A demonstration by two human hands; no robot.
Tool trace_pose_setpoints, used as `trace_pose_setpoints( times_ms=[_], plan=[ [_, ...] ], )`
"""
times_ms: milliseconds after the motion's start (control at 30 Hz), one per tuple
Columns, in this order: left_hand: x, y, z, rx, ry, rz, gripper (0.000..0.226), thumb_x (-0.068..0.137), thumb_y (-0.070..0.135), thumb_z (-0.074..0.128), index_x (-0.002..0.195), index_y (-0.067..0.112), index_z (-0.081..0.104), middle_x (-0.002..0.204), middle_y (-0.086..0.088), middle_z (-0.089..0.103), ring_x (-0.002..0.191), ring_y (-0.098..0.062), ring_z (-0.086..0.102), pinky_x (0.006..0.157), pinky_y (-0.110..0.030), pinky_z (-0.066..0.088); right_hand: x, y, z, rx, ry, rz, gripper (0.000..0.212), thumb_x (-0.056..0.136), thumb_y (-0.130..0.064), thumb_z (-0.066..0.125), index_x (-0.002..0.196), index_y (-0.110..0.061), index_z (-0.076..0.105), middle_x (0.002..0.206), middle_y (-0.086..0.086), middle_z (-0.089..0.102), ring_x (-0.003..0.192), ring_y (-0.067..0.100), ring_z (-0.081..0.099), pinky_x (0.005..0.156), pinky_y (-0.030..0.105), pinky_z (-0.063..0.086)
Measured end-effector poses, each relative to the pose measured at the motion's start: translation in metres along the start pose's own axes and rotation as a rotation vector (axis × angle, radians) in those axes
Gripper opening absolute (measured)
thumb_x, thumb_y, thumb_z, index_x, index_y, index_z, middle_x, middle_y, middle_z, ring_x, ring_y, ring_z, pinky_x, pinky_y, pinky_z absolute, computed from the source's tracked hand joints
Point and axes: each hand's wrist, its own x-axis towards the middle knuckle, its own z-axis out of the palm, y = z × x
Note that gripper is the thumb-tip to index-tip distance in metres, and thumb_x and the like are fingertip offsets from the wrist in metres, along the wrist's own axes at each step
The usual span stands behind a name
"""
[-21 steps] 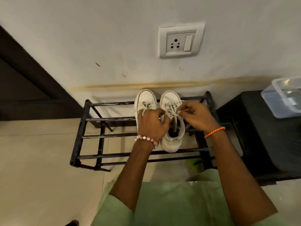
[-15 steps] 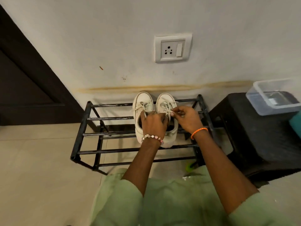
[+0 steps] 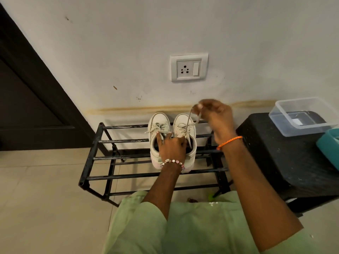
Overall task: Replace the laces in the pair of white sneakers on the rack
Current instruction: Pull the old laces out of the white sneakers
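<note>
Early stage, I judge: right hand (image 3: 214,116) pinches the right sneaker (image 3: 184,136)'s lace (image 3: 189,120), drawn up at frame centre; left hand (image 3: 171,145) curled, steadying that shoe; left sneaker (image 3: 158,129) still laced.

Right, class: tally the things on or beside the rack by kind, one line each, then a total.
White sneakers: 2
Black rack: 1
Black stool: 1
Clear plastic tub: 1
Wall socket: 1
Wrist bracelets: 2
Total: 8

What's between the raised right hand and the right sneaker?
In the head view, only the lace spans it, running taut from the right hand's pinch down to the right sneaker; the wall shows behind. The left hand rests on the shoe.
</note>
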Motion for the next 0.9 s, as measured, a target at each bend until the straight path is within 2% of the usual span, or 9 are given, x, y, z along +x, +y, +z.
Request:
trace_pose_setpoints(
  times_ms=[100,233,333,400,500,567,667,767,900],
  plan=[
    [0.002,0.0,0.002,0.01,-0.004,-0.003,0.031,0.095,0.037,0.047,0.103,0.022,0.073,0.115,-0.008,0.067,0.128,-0.021,0.046,0.116,-0.044,-0.004,0.002,-0.044,0.004,0.239,-0.033,-0.043,0.01,0.088,0.001,0.059,0.084,-0.006,0.064,0.07,0.003,0.071,0.073,0.021,0.071,0.074,0.032,0.058],
    [0.001,0.0,0.001,0.018,-0.016,-0.004,0.032,0.096,0.041,0.044,0.107,0.026,0.071,0.117,-0.005,0.066,0.127,-0.019,0.046,0.117,-0.043,-0.005,-0.009,-0.043,0.006,0.262,-0.063,0.046,0.006,0.088,-0.004,0.06,0.088,-0.009,0.064,0.077,0.003,0.072,0.08,0.02,0.071,0.078,0.032,0.058],
    [0.0,0.001,-0.004,0.015,-0.038,0.001,0.031,0.096,0.041,0.044,0.111,0.029,0.068,0.121,-0.003,0.064,0.129,-0.018,0.044,0.116,-0.043,-0.006,-0.004,-0.037,-0.003,0.232,0.002,0.077,0.005,0.087,-0.01,0.063,0.086,-0.014,0.066,0.077,0.0,0.072,0.077,0.015,0.068,0.072,0.027,0.057],
    [-0.001,0.001,-0.007,0.002,-0.049,-0.001,0.029,0.095,0.039,0.045,0.113,0.03,0.067,0.12,-0.003,0.064,0.128,-0.019,0.044,0.116,-0.043,-0.006,0.007,-0.027,-0.009,0.061,0.122,0.059,0.004,0.088,-0.011,0.063,0.087,-0.013,0.066,0.074,0.002,0.07,0.069,0.014,0.066,0.069,0.029,0.057],
    [-0.002,0.002,-0.009,-0.046,-0.032,-0.013,0.027,0.095,0.035,0.048,0.11,0.026,0.068,0.11,-0.005,0.066,0.12,-0.023,0.05,0.116,-0.047,0.001,0.021,0.005,-0.024,-0.724,0.234,0.04,0.026,0.085,-0.013,0.057,0.11,-0.009,0.063,0.104,0.014,0.066,0.096,0.029,0.062,0.089,0.04,0.05],
    [-0.001,0.001,-0.006,-0.127,0.013,-0.014,0.023,0.093,0.031,0.052,0.103,0.02,0.07,0.101,-0.007,0.068,0.112,-0.027,0.054,0.114,-0.051,0.011,0.02,0.023,-0.027,-0.942,0.155,0.043,0.036,0.084,-0.009,0.054,0.12,-0.007,0.06,0.117,0.019,0.06,0.107,0.034,0.057,0.094,0.038,0.046],
    [0.006,0.001,-0.007,-0.264,-0.01,-0.056,0.023,0.089,0.029,0.055,0.104,0.019,0.069,0.102,-0.009,0.068,0.113,-0.03,0.052,0.105,-0.049,0.031,0.015,0.043,-0.017,-0.876,-0.132,0.084,0.023,0.087,-0.005,0.054,0.105,-0.006,0.068,0.107,0.013,0.067,0.097,0.024,0.063,0.083,0.026,0.047],
    [0.015,0.002,-0.008,-0.26,-0.063,-0.099,0.028,0.09,0.035,0.052,0.107,0.019,0.068,0.11,-0.009,0.063,0.117,-0.029,0.046,0.101,-0.046,0.033,0.016,0.059,-0.007,-0.899,-0.295,0.11,0.022,0.091,-0.014,0.058,0.11,-0.01,0.067,0.112,0.008,0.066,0.102,0.017,0.058,0.081,0.02,0.04],
    [0.014,-0.001,0.0,-0.235,-0.058,-0.059,0.028,0.092,0.035,0.051,0.113,0.023,0.066,0.118,-0.008,0.057,0.12,-0.027,0.04,0.1,-0.045,0.034,0.025,0.068,-0.004,-0.885,-0.343,0.123,0.016,0.091,-0.014,0.058,0.103,-0.007,0.066,0.1,0.004,0.062,0.091,0.012,0.051,0.075,0.018,0.035]
  ],
)
